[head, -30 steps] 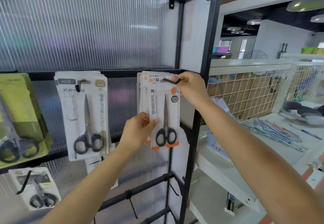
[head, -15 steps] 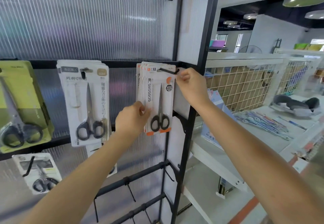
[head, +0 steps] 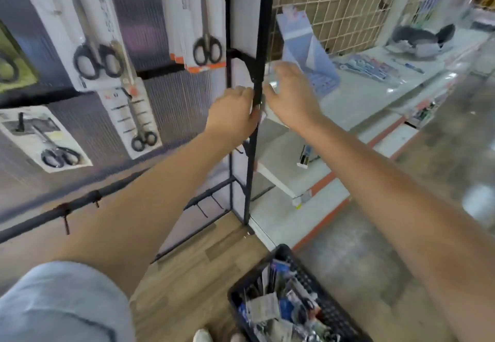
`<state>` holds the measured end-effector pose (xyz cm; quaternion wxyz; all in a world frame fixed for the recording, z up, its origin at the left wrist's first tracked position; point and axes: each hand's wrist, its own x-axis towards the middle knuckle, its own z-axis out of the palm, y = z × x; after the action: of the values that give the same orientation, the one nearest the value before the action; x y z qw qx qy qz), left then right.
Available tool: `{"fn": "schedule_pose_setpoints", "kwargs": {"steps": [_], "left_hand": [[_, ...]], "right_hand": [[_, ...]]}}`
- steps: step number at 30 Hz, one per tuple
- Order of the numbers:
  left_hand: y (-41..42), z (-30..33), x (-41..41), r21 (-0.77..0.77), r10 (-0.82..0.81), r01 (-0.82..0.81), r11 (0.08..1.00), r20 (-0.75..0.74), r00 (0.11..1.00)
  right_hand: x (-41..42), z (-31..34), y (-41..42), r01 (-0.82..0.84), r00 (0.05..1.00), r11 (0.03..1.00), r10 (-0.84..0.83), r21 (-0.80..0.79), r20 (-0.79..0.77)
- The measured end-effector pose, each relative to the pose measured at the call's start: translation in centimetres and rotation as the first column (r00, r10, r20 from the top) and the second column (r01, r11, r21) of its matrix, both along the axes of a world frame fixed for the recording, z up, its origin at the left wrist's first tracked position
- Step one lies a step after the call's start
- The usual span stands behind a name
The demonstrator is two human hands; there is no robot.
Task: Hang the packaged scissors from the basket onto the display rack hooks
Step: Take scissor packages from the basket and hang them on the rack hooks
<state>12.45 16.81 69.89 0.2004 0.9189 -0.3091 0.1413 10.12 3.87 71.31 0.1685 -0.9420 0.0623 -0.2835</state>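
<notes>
1. Scissors pack (head: 199, 20): white card with orange bottom edge and black-handled scissors, hanging at the front of a stack on the rack (head: 255, 100), beside its black post.
2. Basket (head: 294, 301): black, on the floor at the bottom, full of mixed packs.
3. Left hand (head: 233, 112): empty, fingers loosely bent, in front of the post below the pack.
4. Right hand (head: 290, 95): empty, fingers spread and relaxed, just right of the post.

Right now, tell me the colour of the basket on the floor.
Black, a perforated plastic basket; the head view, the only one, shows it.
</notes>
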Motion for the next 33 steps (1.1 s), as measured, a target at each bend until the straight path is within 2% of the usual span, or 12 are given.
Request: {"fn": "schedule_pose_setpoints", "kwargs": {"steps": [5, 8, 11, 14, 18, 23, 28, 31, 33], "left_hand": [[-1.8, -6.1, -5.3, 0.137, -0.208, 0.226, 0.964, -0.135, 0.969], [-1.3, -10.3, -8.8, 0.203, -0.292, 0.339, 0.919, -0.228, 0.929], [0.1, -14.8, -12.6, 0.217, -0.405, 0.469, 0.856, -0.283, 0.870], [1.9, -19.3, -16.9, 0.264, -0.442, 0.548, 0.793, -0.369, 0.818], [3.1, -24.1, -21.7, 0.298, -0.452, 0.630, 0.717, -0.490, 0.745], [1.6, -28.2, -25.4, 0.454, -0.461, 0.662, 0.596, -0.481, 0.745], [-1.8, -33.9, -26.5, 0.406, -0.383, 0.715, 0.570, -0.638, 0.668], [-3.8, -38.0, -27.4, 0.423, -0.328, 0.711, 0.562, -0.674, 0.661], [-4.7, -41.1, -28.0, 0.447, -0.323, 0.721, 0.530, -0.680, 0.659]], "right_hand": [[-9.4, -7.0, -1.5, 0.223, 0.961, 0.975, -0.215, 0.026, -0.173], [-16.0, -11.2, -0.9, 0.402, 0.886, 0.911, -0.362, 0.090, -0.289], [-22.1, -15.6, 1.1, 0.501, 0.809, 0.862, -0.435, 0.077, -0.396], [-27.6, -20.2, 4.1, 0.577, 0.739, 0.809, -0.463, 0.107, -0.489], [-33.3, -25.0, 6.8, 0.651, 0.615, 0.757, -0.486, 0.052, -0.622], [-38.1, -31.1, 6.5, 0.750, 0.551, 0.639, -0.460, 0.171, -0.697], [-41.3, -37.5, 4.3, 0.814, 0.476, 0.538, -0.401, 0.220, -0.783], [-42.6, -41.3, 3.0, 0.849, 0.438, 0.468, -0.367, 0.244, -0.821], [-43.2, -44.2, 2.3, 0.858, 0.413, 0.461, -0.351, 0.229, -0.840]]}}
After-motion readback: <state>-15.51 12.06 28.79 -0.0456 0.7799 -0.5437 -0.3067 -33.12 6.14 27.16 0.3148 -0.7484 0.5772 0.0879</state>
